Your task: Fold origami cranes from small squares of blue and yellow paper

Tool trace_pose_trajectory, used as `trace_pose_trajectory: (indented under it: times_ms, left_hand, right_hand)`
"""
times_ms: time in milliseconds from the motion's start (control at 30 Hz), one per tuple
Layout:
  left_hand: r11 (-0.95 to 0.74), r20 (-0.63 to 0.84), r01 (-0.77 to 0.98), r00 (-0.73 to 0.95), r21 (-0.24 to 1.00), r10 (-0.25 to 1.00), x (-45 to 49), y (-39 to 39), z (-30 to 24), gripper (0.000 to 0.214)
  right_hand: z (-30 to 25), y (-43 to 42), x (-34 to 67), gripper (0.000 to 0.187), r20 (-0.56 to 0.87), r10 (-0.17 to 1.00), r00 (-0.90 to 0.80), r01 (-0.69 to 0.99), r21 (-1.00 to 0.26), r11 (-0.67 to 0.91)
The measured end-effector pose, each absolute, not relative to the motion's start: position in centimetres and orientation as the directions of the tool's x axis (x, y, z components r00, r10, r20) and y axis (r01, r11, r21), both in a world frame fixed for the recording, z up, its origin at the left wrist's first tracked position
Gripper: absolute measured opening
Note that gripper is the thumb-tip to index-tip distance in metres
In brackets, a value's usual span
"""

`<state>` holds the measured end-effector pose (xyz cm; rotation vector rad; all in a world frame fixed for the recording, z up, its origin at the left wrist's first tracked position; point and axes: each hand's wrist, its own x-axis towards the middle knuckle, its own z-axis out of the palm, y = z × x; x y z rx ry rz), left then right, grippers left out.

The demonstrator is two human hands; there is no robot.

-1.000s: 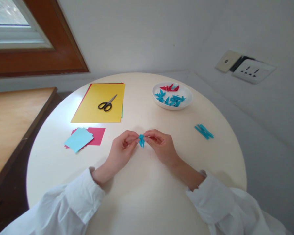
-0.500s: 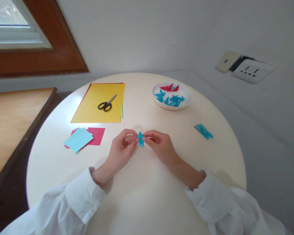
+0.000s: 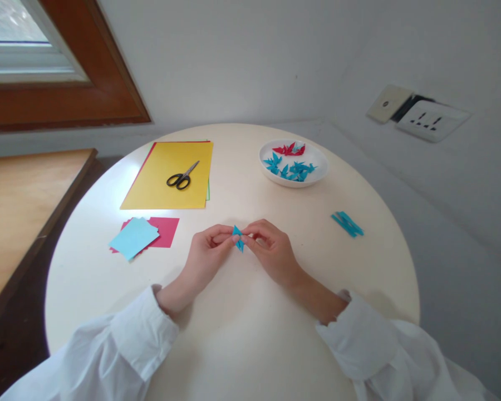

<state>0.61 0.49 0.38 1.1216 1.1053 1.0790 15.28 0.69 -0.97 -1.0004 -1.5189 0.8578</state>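
A small piece of folded blue paper [image 3: 238, 239], diamond-shaped with pointed ends, is pinched between my two hands over the middle of the table. My left hand [image 3: 210, 252] grips its left side with thumb and forefinger. From the other side, my right hand [image 3: 274, 249] closes its thumb and forefinger on the right edge. The fingertips cover part of the folds. Nearest my left hand lies a stack of pale blue paper squares [image 3: 134, 238] on dark pink squares [image 3: 167, 231]. To the right of my right hand are several narrow blue folded paper strips [image 3: 348, 224].
Black-handled scissors [image 3: 183, 177] lie on yellow paper sheets [image 3: 150, 167] at the back left. A white dish [image 3: 293, 183] with several blue and red folded paper cranes [image 3: 298, 171] stands at the back right. The round white table [image 3: 242, 334] nearly meets the wall.
The folded blue paper has turned a little, its upper tip now leaning left. My fingers have shifted slightly on it. Everything else stays where it was.
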Motion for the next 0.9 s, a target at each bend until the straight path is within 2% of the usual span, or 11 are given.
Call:
trace_pose_trajectory:
  times_ms: [100,267,500,700,900]
  left_hand:
    - [0.133,-0.120,-0.134,0.099,0.982,0.988,0.58,0.53,0.16,0.027]
    - [0.148,-0.131,-0.225,0.088,0.963,0.987,0.55,0.59,0.26,0.023]
    - [0.173,-0.136,-0.297,0.143,0.939,0.980,0.53,0.54,0.46,0.017]
    - [0.205,-0.154,-0.353,0.166,0.913,0.974,0.57,0.63,0.46,0.018]
    - [0.148,-0.108,-0.203,0.194,0.968,0.975,0.40,0.71,0.33,0.015]
  right_hand:
    - [-0.98,0.62,15.21,0.003,0.346,0.935,-0.076,0.145,-0.924,0.354]
    - [-1.13,0.50,15.07,0.016,0.208,0.976,-0.061,0.142,-0.966,0.214]
    - [-1.35,0.45,15.11,0.007,0.284,0.946,-0.158,0.213,-0.925,0.313]
    - [-1.27,0.44,15.19,0.009,0.284,0.943,-0.174,0.232,-0.918,0.320]
    - [-1.20,0.39,15.15,0.012,0.313,0.932,-0.180,0.250,-0.902,0.351]
